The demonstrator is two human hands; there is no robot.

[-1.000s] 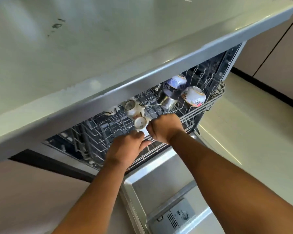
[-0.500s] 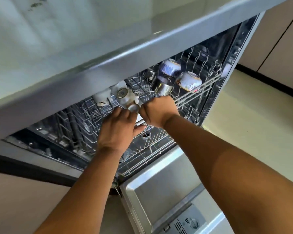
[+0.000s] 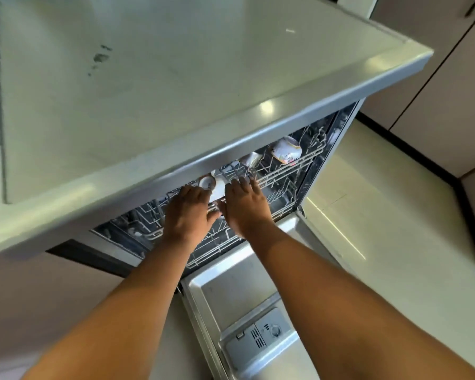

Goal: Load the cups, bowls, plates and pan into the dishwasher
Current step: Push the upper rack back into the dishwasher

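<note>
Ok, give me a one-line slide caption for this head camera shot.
Both hands, left and right, press flat on the front of the upper rack, cups aboard, above the open dishwasher door.

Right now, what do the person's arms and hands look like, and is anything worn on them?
Both arms are bare from the bottom edge of the picture up to the wrists: no sleeves show. The left hand and the right hand wear no gloves, and no watch, bracelet or ring can be seen on the sides facing the camera. The picture is a little blurred, so small marks cannot be ruled out.
</note>
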